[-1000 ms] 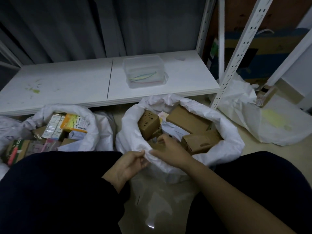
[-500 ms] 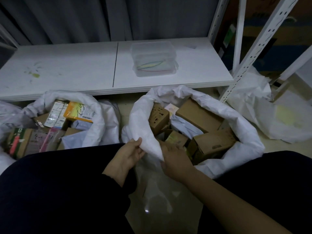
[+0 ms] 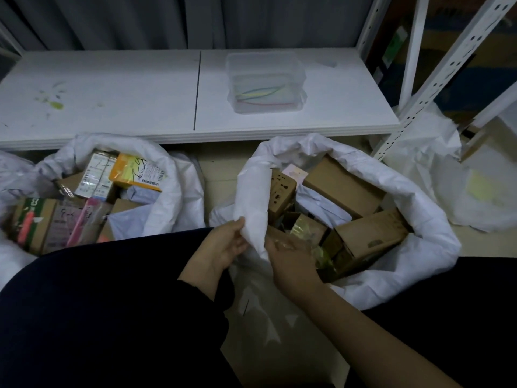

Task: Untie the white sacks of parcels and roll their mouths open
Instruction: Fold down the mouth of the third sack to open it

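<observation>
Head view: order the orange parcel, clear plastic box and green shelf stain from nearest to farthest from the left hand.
1. orange parcel, in the left sack, up-left of the left hand.
2. clear plastic box, on the shelf ahead.
3. green stain, far left on the shelf.

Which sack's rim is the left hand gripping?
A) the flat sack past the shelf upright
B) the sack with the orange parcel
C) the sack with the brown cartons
C: the left hand pinches the raised flap of the sack with the brown cartons.
</observation>
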